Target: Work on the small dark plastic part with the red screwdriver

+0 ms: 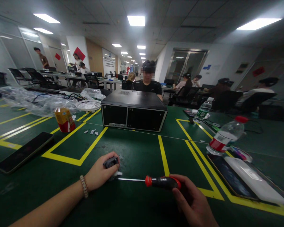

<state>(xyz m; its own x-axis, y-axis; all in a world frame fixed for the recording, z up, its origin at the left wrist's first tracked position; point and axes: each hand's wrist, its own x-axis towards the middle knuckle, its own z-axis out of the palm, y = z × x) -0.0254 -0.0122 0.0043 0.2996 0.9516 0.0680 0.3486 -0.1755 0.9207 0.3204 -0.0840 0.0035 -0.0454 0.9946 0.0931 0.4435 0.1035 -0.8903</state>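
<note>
My left hand [105, 169], with a beaded bracelet [84, 186] on its wrist, is closed around a small dark grey part [110, 162] whose exact kind I cannot make out. A bit of white material [118, 173] shows by the thumb. My right hand [191, 197] holds a screwdriver [163, 182] by the end of its black and red handle. The metal shaft lies level and points left, its tip close to the left hand. Whether the tip touches the grey part cannot be seen.
Beyond my hands stands a black computer case [134, 110] on the green table. Left are a phone [26, 151], a drink bottle [64, 119], white scraps [92, 132], a white basket [88, 105] and plastic wrap. Right are water bottles [226, 137] and phones [253, 179]. A person [148, 82] sits opposite.
</note>
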